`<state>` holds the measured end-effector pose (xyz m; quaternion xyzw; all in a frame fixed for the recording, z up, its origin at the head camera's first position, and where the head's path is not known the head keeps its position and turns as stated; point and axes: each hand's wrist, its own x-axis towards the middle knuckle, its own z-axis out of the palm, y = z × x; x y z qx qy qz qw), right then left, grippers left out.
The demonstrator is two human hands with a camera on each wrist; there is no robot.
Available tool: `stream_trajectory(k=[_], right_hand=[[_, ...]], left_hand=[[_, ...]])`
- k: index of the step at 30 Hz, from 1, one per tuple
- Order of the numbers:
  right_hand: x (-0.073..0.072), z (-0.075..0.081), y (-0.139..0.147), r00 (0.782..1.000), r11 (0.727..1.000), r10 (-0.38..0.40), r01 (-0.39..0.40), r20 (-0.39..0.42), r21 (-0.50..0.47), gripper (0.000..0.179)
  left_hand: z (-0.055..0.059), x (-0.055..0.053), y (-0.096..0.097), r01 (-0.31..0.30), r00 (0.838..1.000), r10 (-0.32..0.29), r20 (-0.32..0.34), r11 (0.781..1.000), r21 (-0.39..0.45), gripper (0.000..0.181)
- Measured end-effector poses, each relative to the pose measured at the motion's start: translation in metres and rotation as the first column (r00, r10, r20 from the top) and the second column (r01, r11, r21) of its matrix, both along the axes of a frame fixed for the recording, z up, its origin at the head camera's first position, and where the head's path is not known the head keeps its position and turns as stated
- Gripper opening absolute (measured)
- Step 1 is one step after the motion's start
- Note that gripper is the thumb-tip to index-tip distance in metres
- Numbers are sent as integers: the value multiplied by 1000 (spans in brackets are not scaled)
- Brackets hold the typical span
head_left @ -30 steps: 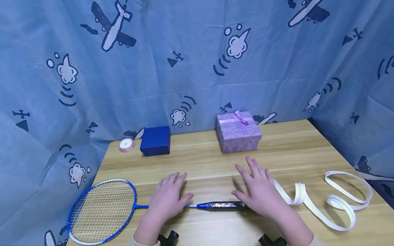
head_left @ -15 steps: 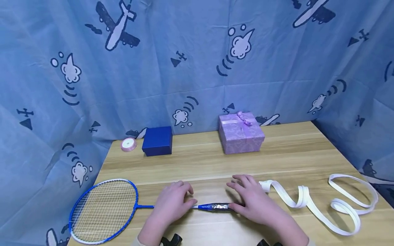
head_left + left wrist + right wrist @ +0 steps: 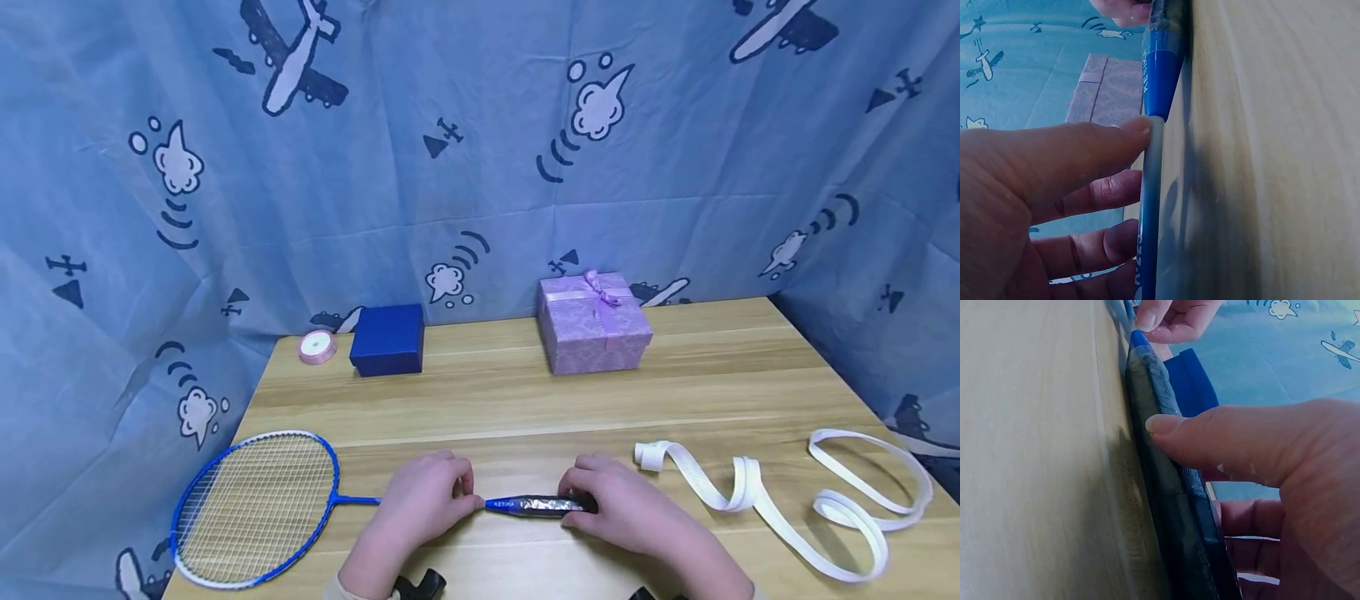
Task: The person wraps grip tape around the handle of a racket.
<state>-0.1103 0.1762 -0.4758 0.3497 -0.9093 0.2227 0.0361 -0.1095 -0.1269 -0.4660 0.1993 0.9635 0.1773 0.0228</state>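
A badminton racket lies across the front of the wooden table, its blue and white head at the left. My left hand pinches the shaft just beside the blue cone; in the left wrist view the thumb presses on one side and the fingers on the other. My right hand grips the black wrapped handle between thumb and fingers. The handle's end is hidden under that hand in the head view.
A white strap curls over the table's right side. Along the back stand a pink ribbon roll, a blue box and a purple gift box with a bow. Behind them hangs a blue patterned curtain.
Both hands have come down from above the racket, fingers closing round it: the left on the shaft, the right on the handle. The head view has shifted slightly.
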Motion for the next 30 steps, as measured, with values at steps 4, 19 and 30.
stream_trajectory(k=[4, 19, 30], right_hand=[[0, -1, 0, 1000, 1000, -2, 2, 2, 6, 26], [0, -1, -1, 999, 1000, 9, -9, 30, -21, 19], [0, 3, -1, 986, 993, 22, -3, 167, -114, 12]], left_hand=[[1, 1, 1, 13, 1000, -13, 14, 1000, -6, 29], [2, 3, 0, 60, 998, -59, 22, 997, -54, 25], [18, 1, -5, 78, 995, -83, -60, 993, -88, 21]])
